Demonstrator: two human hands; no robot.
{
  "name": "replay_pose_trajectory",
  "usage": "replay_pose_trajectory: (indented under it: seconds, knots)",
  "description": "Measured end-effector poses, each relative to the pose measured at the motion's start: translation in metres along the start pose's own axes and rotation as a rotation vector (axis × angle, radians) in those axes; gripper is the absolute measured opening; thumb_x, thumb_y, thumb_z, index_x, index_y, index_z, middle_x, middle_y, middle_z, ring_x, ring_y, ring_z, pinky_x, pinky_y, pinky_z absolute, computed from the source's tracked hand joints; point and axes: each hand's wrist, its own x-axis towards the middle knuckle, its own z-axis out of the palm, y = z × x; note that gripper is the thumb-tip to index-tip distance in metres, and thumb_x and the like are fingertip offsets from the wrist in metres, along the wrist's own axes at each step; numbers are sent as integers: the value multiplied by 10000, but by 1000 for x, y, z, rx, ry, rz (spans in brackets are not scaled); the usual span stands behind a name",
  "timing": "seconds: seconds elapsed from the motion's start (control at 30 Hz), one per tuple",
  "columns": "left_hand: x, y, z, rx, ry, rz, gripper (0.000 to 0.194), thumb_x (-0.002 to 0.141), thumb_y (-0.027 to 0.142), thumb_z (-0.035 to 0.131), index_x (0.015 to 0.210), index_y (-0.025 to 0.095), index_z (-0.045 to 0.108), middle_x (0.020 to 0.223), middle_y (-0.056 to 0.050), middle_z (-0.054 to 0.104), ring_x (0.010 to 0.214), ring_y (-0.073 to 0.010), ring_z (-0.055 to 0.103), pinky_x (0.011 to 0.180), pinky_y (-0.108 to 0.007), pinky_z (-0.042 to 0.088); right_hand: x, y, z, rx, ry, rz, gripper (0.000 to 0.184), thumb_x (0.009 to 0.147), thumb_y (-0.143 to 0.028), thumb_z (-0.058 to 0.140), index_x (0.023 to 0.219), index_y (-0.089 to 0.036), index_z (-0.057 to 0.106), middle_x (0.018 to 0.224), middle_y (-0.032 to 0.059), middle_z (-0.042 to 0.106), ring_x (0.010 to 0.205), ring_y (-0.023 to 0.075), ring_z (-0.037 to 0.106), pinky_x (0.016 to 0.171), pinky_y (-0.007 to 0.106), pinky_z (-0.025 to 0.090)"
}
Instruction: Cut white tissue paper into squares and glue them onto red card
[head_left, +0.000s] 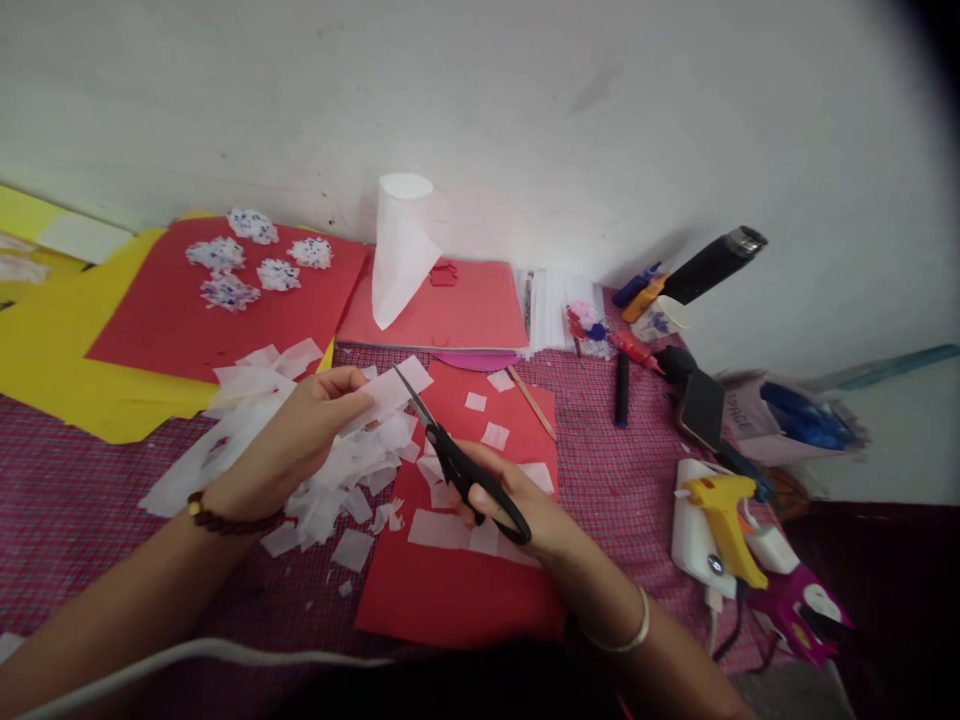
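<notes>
My left hand (334,405) pinches a white paper strip (391,386) by its left end. Black-handled scissors (480,475) are in my right hand (517,500), with the blades at the strip's right part. Below my left hand lies a loose heap of cut white paper pieces (330,500). A red paper sheet (450,605) is under the scissors, and on it rest several small white squares (495,435) and a longer white strip (439,530).
Crumpled white-and-blue paper balls (225,290) sit on red paper at the back left. A white paper roll (401,240) stands at the wall. A black bottle (709,268), a phone (701,408) and a yellow glue gun (724,520) are on the right. A white cable (202,648) crosses the front.
</notes>
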Motion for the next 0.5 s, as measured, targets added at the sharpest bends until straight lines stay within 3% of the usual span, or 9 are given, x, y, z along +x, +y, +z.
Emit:
replay_pose_trajectory:
  seconds: [0.5]
  knots:
    - [6, -8, 1, -10, -6, 7, 202, 624, 239, 699, 569, 204, 508, 528, 28, 530, 476, -111, 498, 468, -225, 412, 0, 5, -1, 28, 86, 82, 748, 750, -568, 745, 1345, -177, 517, 750, -25, 530, 533, 66, 422, 506, 231, 334]
